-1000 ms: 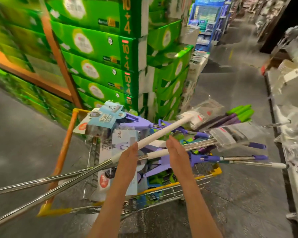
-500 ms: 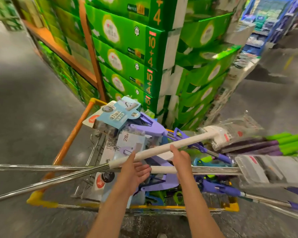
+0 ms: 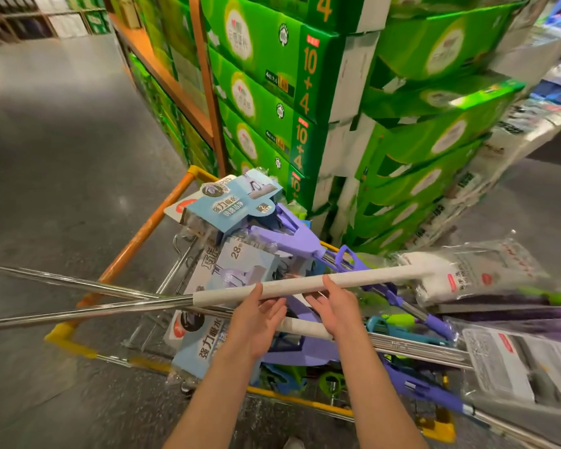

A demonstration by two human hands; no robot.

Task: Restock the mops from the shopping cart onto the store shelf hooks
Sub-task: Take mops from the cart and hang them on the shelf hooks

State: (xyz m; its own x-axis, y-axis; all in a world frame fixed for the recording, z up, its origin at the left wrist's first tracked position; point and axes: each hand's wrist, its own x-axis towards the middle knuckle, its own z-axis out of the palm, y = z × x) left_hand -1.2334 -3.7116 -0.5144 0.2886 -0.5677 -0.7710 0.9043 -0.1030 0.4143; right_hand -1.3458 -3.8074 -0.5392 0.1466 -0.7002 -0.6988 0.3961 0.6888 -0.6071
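Two bare forearms reaching in over the near rim of the shopping cart. Left hand under a mop handle, thumb up against its near side, fingers loosely curled beneath, not clamped. Right hand on the same handle, thumb tip on top, fingers spread and relaxed below. Handle smooth and round: matte white sleeve at the hands, polished steel tube running out left past the cart's side. White fluffy mop head at the right end, in crinkled clear plastic, hanging beyond the cart's right side. Second white-sleeved steel pole just under the hands. Inside the cart, a jumble: lilac plastic mop frames, pale blue printed cardboard sleeves, green and blue plastic parts. Cart of chrome wire with orange and yellow rim. Beyond the cart, glossy green cartons stacked high, marked 10+4, against an orange steel rack upright. Grey polished floor left of the cart.
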